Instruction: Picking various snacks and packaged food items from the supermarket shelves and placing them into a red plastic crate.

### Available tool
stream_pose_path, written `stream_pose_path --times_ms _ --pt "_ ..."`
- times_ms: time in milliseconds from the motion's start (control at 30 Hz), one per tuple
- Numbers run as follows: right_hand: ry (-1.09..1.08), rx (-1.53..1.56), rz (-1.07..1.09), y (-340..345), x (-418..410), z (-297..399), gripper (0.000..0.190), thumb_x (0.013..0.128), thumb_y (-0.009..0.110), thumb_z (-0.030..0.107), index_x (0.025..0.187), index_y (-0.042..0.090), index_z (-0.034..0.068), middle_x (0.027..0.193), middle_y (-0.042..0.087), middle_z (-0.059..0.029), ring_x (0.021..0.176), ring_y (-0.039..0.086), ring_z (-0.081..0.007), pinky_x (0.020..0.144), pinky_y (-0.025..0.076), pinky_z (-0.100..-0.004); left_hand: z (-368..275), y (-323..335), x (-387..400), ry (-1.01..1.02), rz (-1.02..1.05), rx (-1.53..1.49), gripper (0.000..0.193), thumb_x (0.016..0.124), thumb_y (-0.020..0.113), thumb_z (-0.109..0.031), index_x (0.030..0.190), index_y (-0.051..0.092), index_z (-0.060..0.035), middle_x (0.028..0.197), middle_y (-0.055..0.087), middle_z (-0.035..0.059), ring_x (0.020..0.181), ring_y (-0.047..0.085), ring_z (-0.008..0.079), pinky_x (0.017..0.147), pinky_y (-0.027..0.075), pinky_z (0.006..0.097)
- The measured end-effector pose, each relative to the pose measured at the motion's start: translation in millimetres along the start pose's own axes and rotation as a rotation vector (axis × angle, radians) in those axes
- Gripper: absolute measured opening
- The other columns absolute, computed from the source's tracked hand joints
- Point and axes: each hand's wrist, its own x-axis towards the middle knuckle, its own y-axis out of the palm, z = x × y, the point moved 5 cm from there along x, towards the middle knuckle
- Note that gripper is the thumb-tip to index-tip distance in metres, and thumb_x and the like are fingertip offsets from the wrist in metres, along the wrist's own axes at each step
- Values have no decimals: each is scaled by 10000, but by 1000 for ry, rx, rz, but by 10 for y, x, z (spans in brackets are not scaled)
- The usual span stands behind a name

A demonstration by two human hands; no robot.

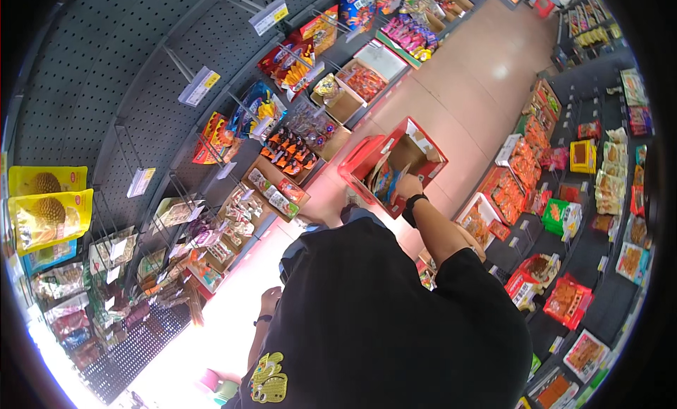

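Note:
My right hand (pixel 408 188), with a black band at the wrist, reaches into an open red cardboard box (pixel 436 151). Its fingers touch colourful snack packets (pixel 385 179) at the box's near left side; whether they grip one cannot be made out. The box rests against or on a red plastic stool (pixel 353 158). My left hand (pixel 271 297), also with a dark wristband, hangs low beside my black shirt, away from the shelves. Its fingers are partly hidden, and nothing is plainly seen in it.
On the left, a pegboard shelf (pixel 100 81) carries hanging snack bags and price tags, with cartons of packets (pixel 290 210) along its base. Shelving on the right holds red snack packs (pixel 568 301) and open cartons (pixel 489 197). A tiled aisle floor (pixel 460 91) runs between them.

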Motion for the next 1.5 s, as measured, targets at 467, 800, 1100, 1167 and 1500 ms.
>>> stream_pose_path --times_ms 467,800,1100,1167,1500 --pt "53 529 302 847 553 -56 337 915 466 285 917 649 3 699 673 -178 640 708 -277 523 567 -402 182 472 -671 -372 -55 -666 214 909 665 -189 1096 682 -84 830 706 66 677 661 145 565 502 262" --pt "-77 536 222 1491 1226 -528 254 850 677 211 962 657 -16 819 654 -132 659 674 -259 530 548 -420 46 322 -293 -227 -80 -533 195 894 668 -183 1045 705 -64 810 702 57 669 654 138 578 514 264" --pt "-78 257 -148 243 -244 355 463 761 662 374 971 712 -35 972 689 -274 981 657 -433 870 510 -468 -300 -545 311 130 -255 -367 222 878 685 -152 1062 698 -28 832 710 79 741 651 134 685 530 280" --pt "-86 262 -265 278 -277 352 425 790 635 332 1004 708 -27 991 683 -275 994 650 -437 872 502 -480 -408 -725 383 258 -265 -345 232 881 683 -173 1065 699 -32 867 725 96 783 679 161 716 537 294" --pt "-153 351 -498 408 -1032 876 326 794 640 238 1006 693 -4 986 679 -261 970 643 -440 869 504 -484 -1756 -1699 -135 461 -275 -100 275 894 682 -221 1124 694 -70 985 731 128 931 712 237 822 548 332"
